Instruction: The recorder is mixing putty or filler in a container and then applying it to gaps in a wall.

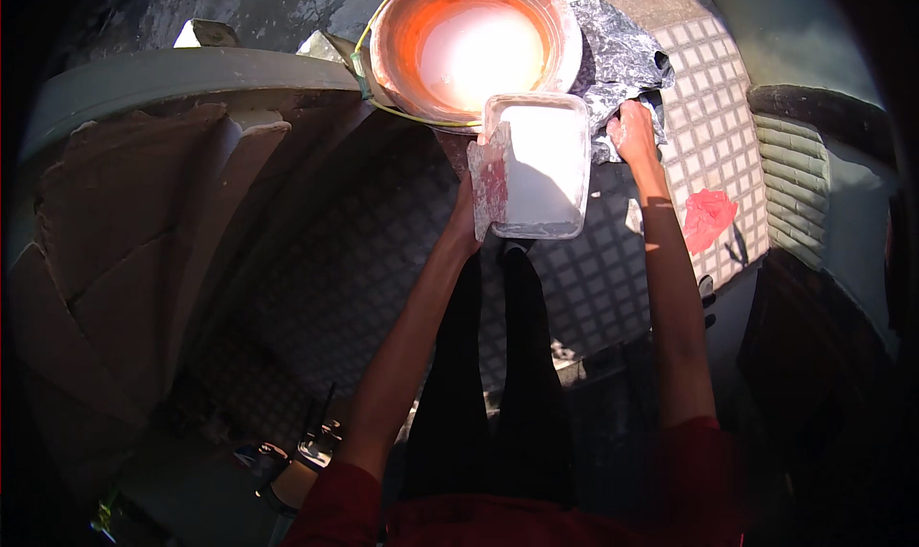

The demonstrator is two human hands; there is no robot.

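A rectangular tub with white, milky-looking content is held up in front of my legs. My left hand is closed at its left side, the fingers mostly hidden behind a flat, ragged-edged reddish piece crusted with white. Just beyond the tub stands a large orange bucket with a yellow-green handle, whitish liquid inside and pale smears on its rim. To the right, my right hand is closed on a crumpled grey-black plastic bag streaked with white, which lies against the bucket.
Patterned tiles cover the floor. A crumpled red plastic bag lies to the right of my right forearm. Curved pale panels rise on the left. Ribbed pale-green padding stands at the right.
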